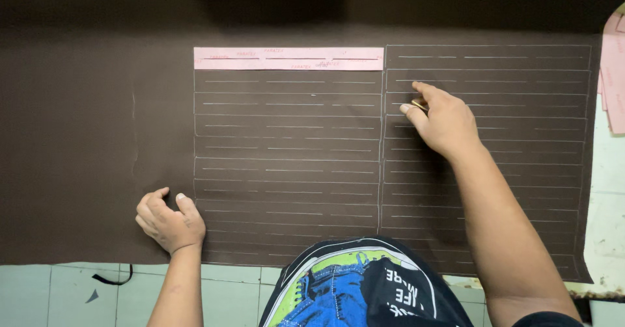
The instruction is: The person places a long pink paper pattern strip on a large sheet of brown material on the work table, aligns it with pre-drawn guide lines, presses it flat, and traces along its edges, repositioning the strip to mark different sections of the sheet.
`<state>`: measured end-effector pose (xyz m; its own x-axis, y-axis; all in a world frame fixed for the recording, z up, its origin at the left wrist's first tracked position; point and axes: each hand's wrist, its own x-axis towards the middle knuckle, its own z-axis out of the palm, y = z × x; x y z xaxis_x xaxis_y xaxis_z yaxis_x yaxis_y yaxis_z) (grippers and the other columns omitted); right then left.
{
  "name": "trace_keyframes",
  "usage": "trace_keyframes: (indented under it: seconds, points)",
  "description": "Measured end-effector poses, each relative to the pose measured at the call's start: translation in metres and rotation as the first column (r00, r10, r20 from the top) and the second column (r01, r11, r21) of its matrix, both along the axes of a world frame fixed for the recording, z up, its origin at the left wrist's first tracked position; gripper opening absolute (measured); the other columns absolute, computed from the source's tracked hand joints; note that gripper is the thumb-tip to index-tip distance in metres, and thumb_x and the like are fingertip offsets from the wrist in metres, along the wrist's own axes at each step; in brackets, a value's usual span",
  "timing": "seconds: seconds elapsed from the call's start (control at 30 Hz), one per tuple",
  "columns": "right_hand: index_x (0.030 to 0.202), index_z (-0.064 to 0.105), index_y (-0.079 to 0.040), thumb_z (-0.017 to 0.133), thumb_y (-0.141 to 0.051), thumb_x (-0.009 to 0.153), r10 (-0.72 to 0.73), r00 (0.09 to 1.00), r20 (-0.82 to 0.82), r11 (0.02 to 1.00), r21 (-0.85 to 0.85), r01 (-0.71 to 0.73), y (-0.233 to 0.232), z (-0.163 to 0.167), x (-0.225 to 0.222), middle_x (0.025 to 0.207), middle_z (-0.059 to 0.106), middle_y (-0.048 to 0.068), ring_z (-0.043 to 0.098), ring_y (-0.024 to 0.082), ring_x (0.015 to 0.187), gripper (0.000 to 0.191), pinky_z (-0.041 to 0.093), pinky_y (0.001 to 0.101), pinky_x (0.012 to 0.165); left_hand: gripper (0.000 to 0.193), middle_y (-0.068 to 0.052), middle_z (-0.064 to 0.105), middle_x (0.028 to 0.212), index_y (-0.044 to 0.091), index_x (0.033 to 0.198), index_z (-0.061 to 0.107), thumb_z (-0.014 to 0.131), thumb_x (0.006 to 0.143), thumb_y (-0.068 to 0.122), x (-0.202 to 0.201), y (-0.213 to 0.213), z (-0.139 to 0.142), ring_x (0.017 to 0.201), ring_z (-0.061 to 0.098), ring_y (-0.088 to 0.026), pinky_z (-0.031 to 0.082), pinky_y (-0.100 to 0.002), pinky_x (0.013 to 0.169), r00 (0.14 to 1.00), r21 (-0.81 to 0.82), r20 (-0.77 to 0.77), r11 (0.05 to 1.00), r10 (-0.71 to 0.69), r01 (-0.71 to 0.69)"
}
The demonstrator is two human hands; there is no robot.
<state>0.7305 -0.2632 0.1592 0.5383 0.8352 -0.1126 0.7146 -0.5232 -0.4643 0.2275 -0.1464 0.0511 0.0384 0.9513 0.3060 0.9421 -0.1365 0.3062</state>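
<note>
A large dark brown cloth (pixel 97 119) lies flat on a table, marked with two columns of white chalk lines forming long narrow strips. A pink paper pattern strip (pixel 288 58) lies across the top of the left column. My right hand (pixel 443 122) rests on the right column near its upper rows, fingers pinched on a small yellowish piece of chalk (pixel 420 104). My left hand (pixel 170 221) presses loosely curled on the cloth near its front edge, just left of the left column, holding nothing.
A pale green tiled table edge (pixel 58 288) shows below the cloth, with a small black scrap (pixel 112 279) on it. More pink paper pieces (pixel 613 73) lie at the right edge. My printed shirt (pixel 355 285) fills the lower middle.
</note>
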Motion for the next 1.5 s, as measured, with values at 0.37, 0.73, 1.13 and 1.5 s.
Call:
trace_keyframes:
  seconds: [0.37,0.73,1.13,1.5]
  points:
    - [0.122,0.073,-0.015,0.069,-0.045,0.095,0.057,0.983,0.172,0.995,-0.091,-0.042,0.014,-0.016,0.005,0.128,0.063,0.007,0.067,0.032,0.108,0.040,0.054,0.0463,0.089,0.036,-0.016,0.051,0.135,0.009,0.128,0.055,0.062,0.096,0.022,0.005,0.003,0.003,0.125,0.045,-0.040,0.039,-0.054,0.106,1.000,0.022,0.023,1.000,0.009,-0.010]
    - [0.116,0.067,-0.007,0.074,-0.039,0.091,0.145,0.975,0.165,0.987,-0.098,-0.130,0.032,-0.027,0.019,0.170,0.035,0.005,0.056,0.034,0.133,0.041,0.049,0.0490,0.100,0.033,-0.016,0.057,0.130,0.008,0.120,0.061,0.068,0.091,0.022,0.011,0.012,0.018,0.121,0.051,-0.040,0.042,-0.053,0.103,0.999,0.114,0.049,0.993,0.005,-0.011]
    - [0.154,0.051,-0.006,0.064,-0.040,0.100,-0.130,0.962,0.240,0.988,-0.055,0.147,-0.116,-0.038,-0.043,0.172,0.031,0.015,0.045,0.039,0.144,0.065,0.043,0.0541,0.107,0.057,-0.016,0.043,0.152,0.018,0.144,0.055,0.066,0.092,0.037,-0.001,0.004,0.040,0.140,0.038,-0.039,0.031,-0.057,0.112,0.997,0.037,0.034,0.997,0.063,-0.065]
    - [0.161,0.042,-0.003,0.050,-0.043,0.107,-0.223,0.934,0.280,0.963,-0.086,0.256,-0.203,-0.069,-0.068,0.173,0.028,0.019,0.045,0.043,0.143,0.068,0.043,0.0564,0.106,0.071,-0.016,0.016,0.168,0.018,0.161,0.031,0.050,0.100,0.050,-0.022,-0.002,0.061,0.153,0.014,-0.040,0.013,-0.061,0.120,0.998,-0.228,-0.049,0.973,-0.047,0.035]
